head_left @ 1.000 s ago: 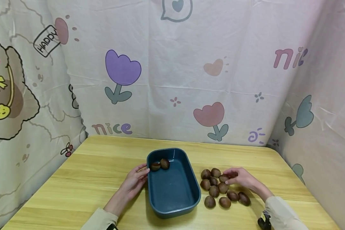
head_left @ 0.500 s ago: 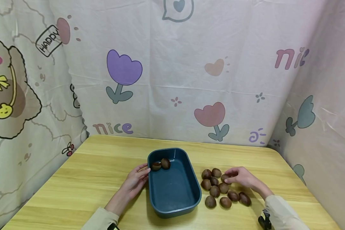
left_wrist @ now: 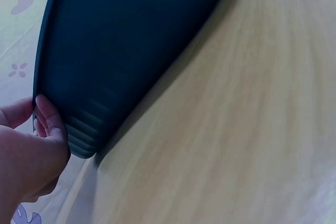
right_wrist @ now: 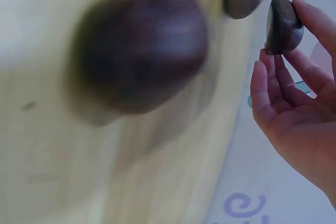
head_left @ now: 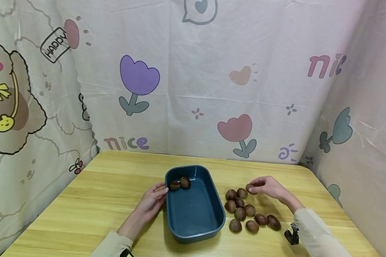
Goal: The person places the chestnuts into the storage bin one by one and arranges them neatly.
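My left hand (head_left: 152, 203) grips the left rim of a dark blue plastic box (head_left: 194, 233). In the left wrist view, fingers (left_wrist: 50, 116) lie against the box's outer wall, with the thumb at its rim. Two chestnuts (head_left: 184, 182) lie inside the box, near its far left corner. Right of the box, my right hand (head_left: 271, 188) pinches a chestnut (right_wrist: 284, 27) between thumb and fingertips, raised just above the table. Several more chestnuts (head_left: 239, 214) lie loose on the table below and left of that hand.
Everything stands on a light wood-grain table (head_left: 125, 171). Printed cloth (head_left: 186, 71) hangs behind the table and along both sides. In the right wrist view, a large blurred chestnut (right_wrist: 142, 45) is close to the camera.
My right hand has lifted a chestnut from the edge of the group and moved it up and slightly away. My left hand and the box have stayed in place.
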{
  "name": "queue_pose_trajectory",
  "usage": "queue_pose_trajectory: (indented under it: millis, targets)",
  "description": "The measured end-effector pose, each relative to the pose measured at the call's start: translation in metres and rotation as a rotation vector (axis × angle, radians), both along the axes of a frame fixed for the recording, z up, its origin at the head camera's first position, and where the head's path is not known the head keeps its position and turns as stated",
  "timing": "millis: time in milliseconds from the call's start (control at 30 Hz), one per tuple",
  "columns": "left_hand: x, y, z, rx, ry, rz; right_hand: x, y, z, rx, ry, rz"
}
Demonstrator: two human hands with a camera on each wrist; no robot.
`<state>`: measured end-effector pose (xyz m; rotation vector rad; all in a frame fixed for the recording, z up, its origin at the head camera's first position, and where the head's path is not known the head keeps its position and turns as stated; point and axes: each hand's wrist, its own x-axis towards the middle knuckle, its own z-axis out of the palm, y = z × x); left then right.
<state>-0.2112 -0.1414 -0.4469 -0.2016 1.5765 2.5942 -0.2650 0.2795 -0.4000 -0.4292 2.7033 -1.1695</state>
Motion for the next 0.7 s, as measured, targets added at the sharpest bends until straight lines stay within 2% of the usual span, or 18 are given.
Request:
queue_pose_trajectory:
  millis: [700]
  targets:
    - [0.0,0.0,-0.001,-0.011,-0.001,0.004,-0.028,-0.067,0.031,-0.058,0.005,0.023]
